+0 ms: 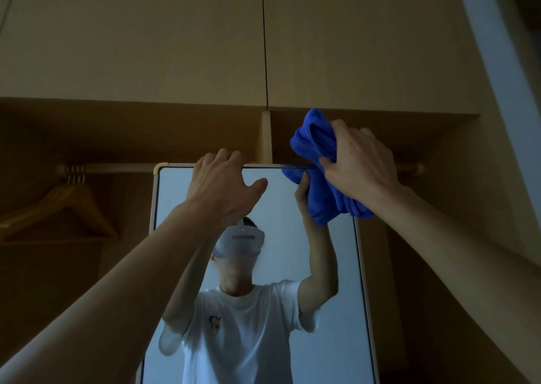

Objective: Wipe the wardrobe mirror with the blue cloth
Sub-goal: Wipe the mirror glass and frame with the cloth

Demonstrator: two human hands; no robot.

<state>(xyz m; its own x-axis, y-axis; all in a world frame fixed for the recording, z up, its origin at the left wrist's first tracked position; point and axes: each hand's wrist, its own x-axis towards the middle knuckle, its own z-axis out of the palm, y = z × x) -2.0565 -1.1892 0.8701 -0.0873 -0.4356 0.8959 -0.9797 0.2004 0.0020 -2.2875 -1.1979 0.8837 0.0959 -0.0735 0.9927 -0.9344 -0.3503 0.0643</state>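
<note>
The tall wardrobe mirror [175,202] with a pale frame stands in front of me inside the open wardrobe. My left hand [222,184] grips the mirror's top edge, fingers curled over it and thumb on the glass. My right hand [360,164] is closed on the bunched blue cloth [319,155] and presses it against the mirror's top right corner. Part of the cloth hangs over the top edge, and the corner itself is hidden behind it. The glass reflects a person in a white t-shirt and headset.
A wooden hanging rail [117,167] runs behind the mirror's top. Wooden hangers [67,205] hang on it at the left. A vertical divider [267,137] splits the wardrobe above the mirror. Closed upper cabinet doors [175,38] are overhead, and a white wall [503,61] is at the right.
</note>
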